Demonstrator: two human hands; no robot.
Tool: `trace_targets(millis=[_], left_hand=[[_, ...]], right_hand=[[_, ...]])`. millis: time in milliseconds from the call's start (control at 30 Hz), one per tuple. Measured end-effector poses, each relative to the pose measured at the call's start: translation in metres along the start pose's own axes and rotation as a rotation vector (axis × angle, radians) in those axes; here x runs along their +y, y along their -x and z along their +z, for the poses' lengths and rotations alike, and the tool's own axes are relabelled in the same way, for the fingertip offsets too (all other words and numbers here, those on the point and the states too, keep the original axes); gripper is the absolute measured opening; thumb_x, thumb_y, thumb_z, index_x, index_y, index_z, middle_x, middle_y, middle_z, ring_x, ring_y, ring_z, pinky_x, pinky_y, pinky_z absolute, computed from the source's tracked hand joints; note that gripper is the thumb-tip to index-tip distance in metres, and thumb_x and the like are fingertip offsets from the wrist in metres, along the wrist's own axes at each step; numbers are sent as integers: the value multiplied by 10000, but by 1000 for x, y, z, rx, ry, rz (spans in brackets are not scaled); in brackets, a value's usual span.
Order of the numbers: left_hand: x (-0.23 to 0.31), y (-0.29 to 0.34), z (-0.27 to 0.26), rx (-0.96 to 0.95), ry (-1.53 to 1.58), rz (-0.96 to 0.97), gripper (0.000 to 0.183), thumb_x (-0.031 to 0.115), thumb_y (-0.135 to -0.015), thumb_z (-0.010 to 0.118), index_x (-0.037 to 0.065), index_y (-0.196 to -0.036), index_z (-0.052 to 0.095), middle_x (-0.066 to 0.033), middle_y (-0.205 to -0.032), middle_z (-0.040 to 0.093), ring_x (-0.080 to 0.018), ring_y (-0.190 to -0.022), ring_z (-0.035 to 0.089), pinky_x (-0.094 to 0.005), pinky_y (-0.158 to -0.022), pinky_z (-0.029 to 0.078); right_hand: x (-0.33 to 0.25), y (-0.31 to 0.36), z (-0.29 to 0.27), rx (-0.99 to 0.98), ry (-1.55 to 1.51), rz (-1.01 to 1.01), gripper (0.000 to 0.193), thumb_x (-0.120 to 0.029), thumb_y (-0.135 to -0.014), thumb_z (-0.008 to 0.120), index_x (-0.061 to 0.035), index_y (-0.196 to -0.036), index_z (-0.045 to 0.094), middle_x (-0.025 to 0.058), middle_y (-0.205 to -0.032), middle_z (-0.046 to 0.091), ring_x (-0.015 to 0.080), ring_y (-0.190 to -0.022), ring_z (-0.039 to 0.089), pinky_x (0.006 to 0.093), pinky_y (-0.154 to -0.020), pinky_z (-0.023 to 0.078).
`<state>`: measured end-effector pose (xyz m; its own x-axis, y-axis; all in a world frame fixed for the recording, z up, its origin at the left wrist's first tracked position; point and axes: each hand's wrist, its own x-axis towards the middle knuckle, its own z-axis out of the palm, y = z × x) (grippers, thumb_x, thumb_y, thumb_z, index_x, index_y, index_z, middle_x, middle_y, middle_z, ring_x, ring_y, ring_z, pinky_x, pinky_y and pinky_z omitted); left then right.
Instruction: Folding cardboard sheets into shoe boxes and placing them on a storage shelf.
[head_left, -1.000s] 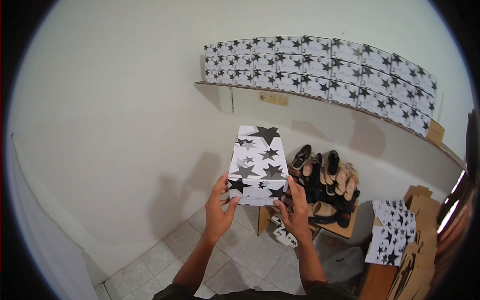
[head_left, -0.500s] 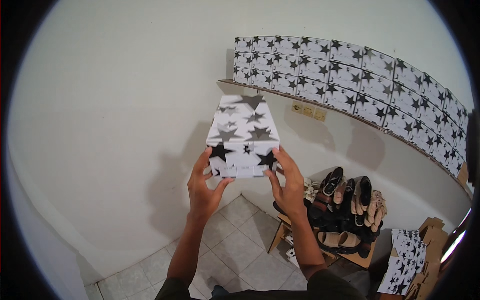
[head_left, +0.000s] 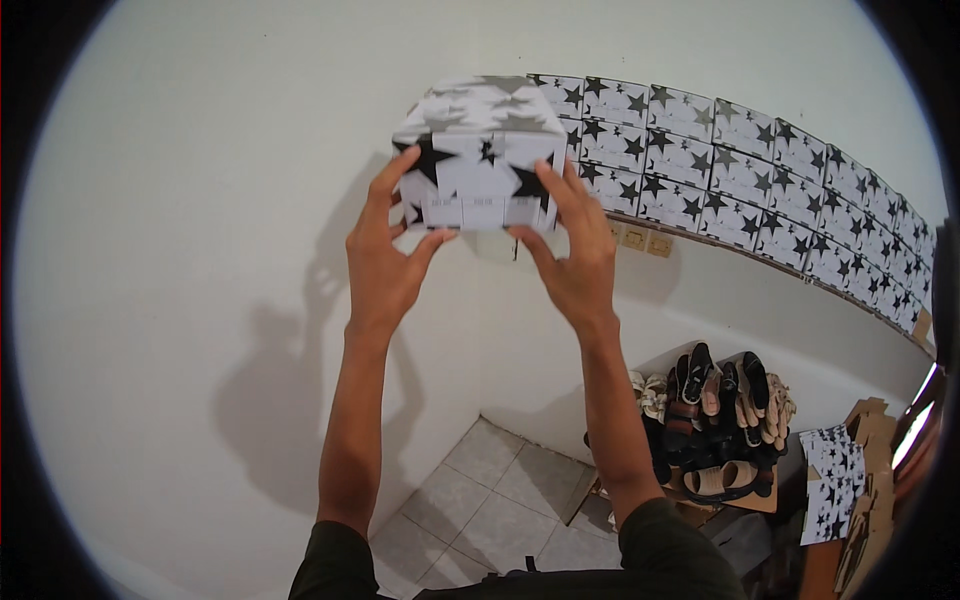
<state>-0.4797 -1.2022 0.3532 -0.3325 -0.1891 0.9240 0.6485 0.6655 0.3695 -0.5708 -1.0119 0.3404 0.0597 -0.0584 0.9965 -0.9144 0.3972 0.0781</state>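
- Box (head_left: 482, 180), white card, printed with black and grey stars; held up in front of the person, top and near end face both showing. In view it covers the left end of the stacked rows; whether it touches them cannot be told.
- Left grip (head_left: 383, 268): grasping the box at its left side, fingers along the edge, thumb under the lower edge of the end face.
- Right grip (head_left: 582, 268): grasping the box at its right side, one fingertip on the end face, thumb at the lower edge.
- Star-printed boxes (head_left: 740, 172), three tiers, side by side in a long run, matching pattern.
- Shelf (head_left: 722, 244), wall-mounted, beneath the boxes; bowed by the lens.
- Wall sockets (head_left: 634, 238), yellowish, below the shelf, near the right grip.
- Shoes (head_left: 755, 380), assorted, black, beige and brown, heaped close together at lower right.
- Surface (head_left: 766, 499), wooden, low, beneath the shoes.
- Sandals (head_left: 722, 479), broad beige straps, at the near side of the heap.
- Printed card sheets (head_left: 834, 490), white with stars, right of the shoes.
- Brown cardboard (head_left: 872, 480), folded pieces, just beside the sheets.
- Floor (head_left: 500, 522), grey tile.
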Motion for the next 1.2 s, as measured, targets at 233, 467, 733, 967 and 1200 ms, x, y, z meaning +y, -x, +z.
trace_targets(millis=[233,467,733,967,1200], left_hand=[[-68,-76,12,97,13,155,696,-10,-761,828,181,-1382,577,-87,-1414,525,-334,-1265,581,-469,-978,589],[-128,-143,49,111,149,238,681,-30,-768,816,174,-1376,587,-84,-1425,517,-321,-1271,579,-448,-993,594],[-193,-222,88,125,232,354,688,-25,-763,820,164,-1379,580,-87,-1408,527,-302,-1244,590,-430,-958,617],[-250,-277,125,118,309,426,680,-11,-759,823,158,-1371,579,-103,-1401,532,-321,-1218,600,-427,-936,629],[-308,-321,161,109,362,440,649,-19,-764,815,146,-1350,590,-120,-1418,527,-342,-1211,604,-429,-919,634]], right_hand=[[43,-49,73,79,63,-58,718,-192,-796,830,-166,-1456,548,214,-1454,548,313,-956,618,390,-834,529],[103,-92,117,96,150,-149,705,-256,-823,807,-185,-1466,527,188,-1457,549,326,-992,625,397,-818,554],[159,-131,163,103,248,-162,714,-276,-858,779,-205,-1501,479,195,-1481,521,323,-1029,626,407,-842,559],[210,-156,201,80,344,-174,711,-316,-874,765,-210,-1510,466,206,-1482,518,310,-1051,632,396,-829,564],[251,-174,241,8,460,-152,658,-302,-898,743,-206,-1489,471,227,-1493,494,371,-1206,593,448,-918,549]])
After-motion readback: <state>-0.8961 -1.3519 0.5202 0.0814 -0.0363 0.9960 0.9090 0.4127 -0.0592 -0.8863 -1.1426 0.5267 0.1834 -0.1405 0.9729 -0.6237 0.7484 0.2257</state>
